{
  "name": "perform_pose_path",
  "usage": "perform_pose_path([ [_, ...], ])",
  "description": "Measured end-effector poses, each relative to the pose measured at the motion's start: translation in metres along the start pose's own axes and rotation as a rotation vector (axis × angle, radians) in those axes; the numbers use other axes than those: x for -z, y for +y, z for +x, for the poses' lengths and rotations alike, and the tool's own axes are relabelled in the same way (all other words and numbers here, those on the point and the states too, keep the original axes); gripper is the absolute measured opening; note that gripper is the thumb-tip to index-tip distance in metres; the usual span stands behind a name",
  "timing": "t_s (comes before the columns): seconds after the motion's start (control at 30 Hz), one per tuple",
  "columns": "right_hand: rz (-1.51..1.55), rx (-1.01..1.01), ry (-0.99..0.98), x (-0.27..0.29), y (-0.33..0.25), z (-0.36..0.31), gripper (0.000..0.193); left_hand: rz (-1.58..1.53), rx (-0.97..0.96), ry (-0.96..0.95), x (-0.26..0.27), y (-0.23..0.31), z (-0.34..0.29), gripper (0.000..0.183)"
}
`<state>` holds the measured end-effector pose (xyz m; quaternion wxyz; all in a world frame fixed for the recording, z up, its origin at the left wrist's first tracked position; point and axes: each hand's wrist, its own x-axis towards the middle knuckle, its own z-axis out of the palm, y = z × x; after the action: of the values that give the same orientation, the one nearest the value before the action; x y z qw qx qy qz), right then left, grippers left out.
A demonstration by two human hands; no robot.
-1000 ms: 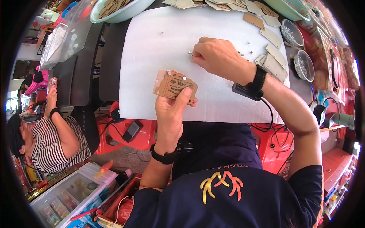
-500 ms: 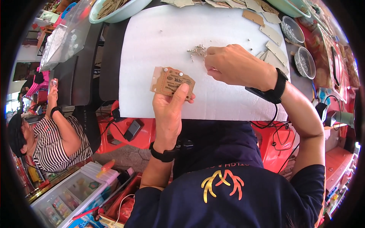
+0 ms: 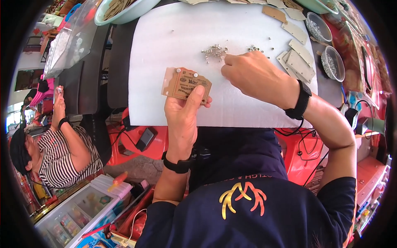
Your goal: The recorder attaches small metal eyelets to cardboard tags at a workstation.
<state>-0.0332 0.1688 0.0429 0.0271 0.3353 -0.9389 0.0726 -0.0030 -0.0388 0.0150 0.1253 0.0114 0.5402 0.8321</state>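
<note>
My left hand (image 3: pixel 182 118) grips a brown printed card (image 3: pixel 186 82) with a wavy upper edge, the thumb pressed on its face. Two round silvery studs sit along the card's upper edge, and a paler piece sticks out behind it on the left. To the right, my right hand (image 3: pixel 258 76) hovers over the white sheet, its fingers curled and pinched together. Whatever is between those fingertips is hidden. Just beyond them lies a pile of small metal rivets (image 3: pixel 214 53), and a smaller cluster of rivets (image 3: pixel 253 48) lies past the knuckles.
Pale flat plates (image 3: pixel 298 63) lie on the white sheet (image 3: pixel 161 49) at right. Two clear bowls of metal bits (image 3: pixel 332 64) stand beyond it. A pale green basin (image 3: pixel 124 11) of brown pieces is at far left. A person in stripes (image 3: pixel 68 155) sits left.
My right hand has drawn back slightly toward me from the rivet pile, uncovering more rivets beyond its knuckles. My left hand and the card stay almost in place.
</note>
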Motion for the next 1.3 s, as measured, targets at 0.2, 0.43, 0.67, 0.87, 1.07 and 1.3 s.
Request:
perform_pose_path([
  [0.2, -0.022, -0.075, 0.055, -0.002, 0.0, -0.014, 0.004, 0.012, 0.009, 0.004, -0.005, 0.001, 0.001, 0.032],
  [0.43, -0.01, -0.044, 0.126, -0.005, 0.0, -0.017, 0.006, 0.047, -0.007, 0.006, -0.015, -0.005, 0.009, 0.034],
  [0.67, 0.111, -0.119, 0.135, -0.014, 0.006, -0.016, 0.004, 0.023, -0.014, 0.042, -0.018, -0.003, 0.013, 0.034],
  [0.87, 0.103, -0.236, 0.066, -0.021, -0.002, -0.014, 0.013, 0.034, 0.005, 0.028, -0.02, -0.004, 0.015, 0.034],
  [1.07, 0.164, -0.328, 0.078, -0.015, 0.0, -0.018, 0.012, -0.044, 0.056, -0.008, -0.03, 0.003, 0.017, 0.033],
  [1.3, 0.094, -0.29, 0.165, -0.027, -0.007, -0.017, 0.008, -0.061, 0.036, 0.028, -0.033, 0.001, 0.021, 0.031],
])
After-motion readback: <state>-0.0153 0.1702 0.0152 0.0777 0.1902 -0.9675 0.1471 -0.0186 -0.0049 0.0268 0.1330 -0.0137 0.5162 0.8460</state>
